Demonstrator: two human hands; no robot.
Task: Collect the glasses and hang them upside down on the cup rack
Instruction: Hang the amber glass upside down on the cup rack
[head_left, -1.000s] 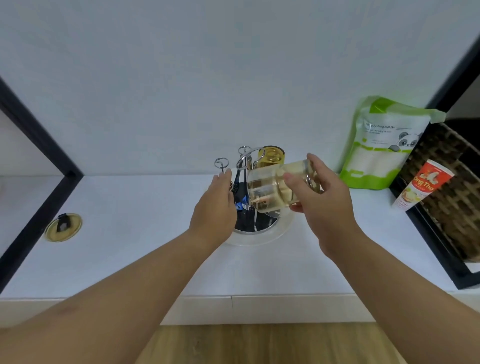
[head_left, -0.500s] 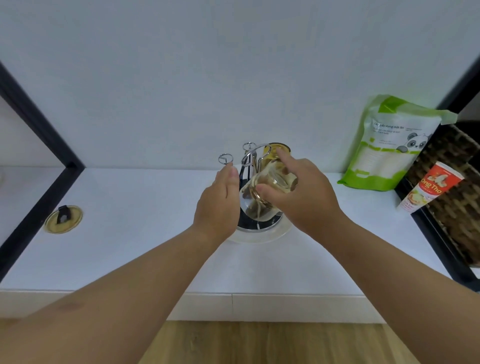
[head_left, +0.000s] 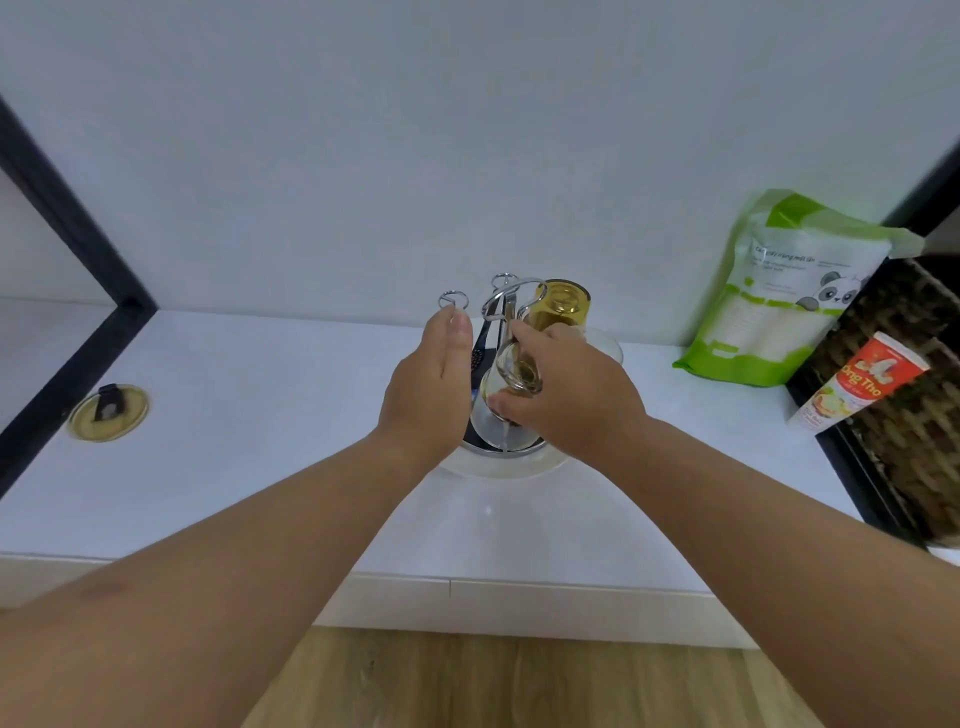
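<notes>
White counter (head_left: 249, 467): it spans the whole view under your arms, with everything else standing on it against the pale wall.
Green-and-white pouch (head_left: 789, 291): it leans on the wall at your right, a panda printed on its front.
Woven basket (head_left: 904, 415): dark weave at the far right edge, beside the pouch.
Your right hand (head_left: 571, 400): fingers wrapped around the clear glass (head_left: 506, 384), thumb low on its near side — you hold it tipped mouth-down over the rack's middle.
Your left hand (head_left: 431, 384): fingers straight and together, loosely open, holding nothing; the fingertips sit just under one ringed peg.
Cup rack (head_left: 506, 312): chrome pegs with ring tops rise from a round base on a clear dish, between your two hands.
Amber glass (head_left: 558, 306): already hanging upside down on a far peg, just behind your right hand.
Red-and-white tube (head_left: 862, 384): it leans against the basket — label partly readable.
Gold lid (head_left: 109, 413): flat on the counter, well apart at your left, a dark tab on top.
</notes>
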